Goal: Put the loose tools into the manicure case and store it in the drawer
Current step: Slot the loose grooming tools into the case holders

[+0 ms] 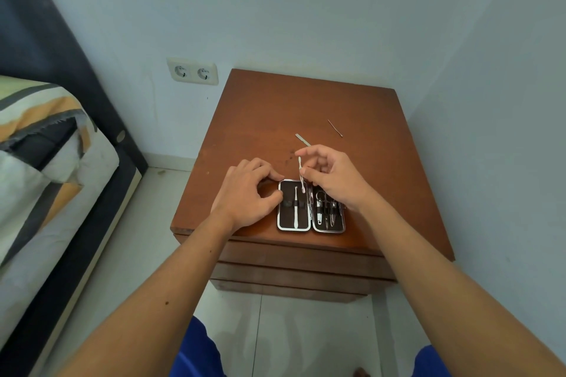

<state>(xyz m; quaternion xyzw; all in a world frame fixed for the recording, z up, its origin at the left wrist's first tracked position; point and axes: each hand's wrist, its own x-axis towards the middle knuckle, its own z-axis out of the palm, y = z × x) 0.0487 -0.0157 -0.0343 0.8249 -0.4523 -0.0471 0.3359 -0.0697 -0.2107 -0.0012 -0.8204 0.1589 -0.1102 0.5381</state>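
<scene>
A brown wooden bedside cabinet (306, 107) stands in the corner. Near its front edge lies an open black manicure case with a silver rim (311, 206). The left hand (248, 193) rests palm-down at the case's left side, fingers curled against its edge. The right hand (332, 174) hovers over the case, thumb and forefinger pinching a thin silver tool (301, 173) upright, tip above the left half. A flat metal file (301, 138) and a thin pin-like tool (334, 127) lie loose behind.

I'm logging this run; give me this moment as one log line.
right hand: holds slim tool over open manicure case | left hand: steadies case edge | loose: file, thin pick on nightstand
</scene>
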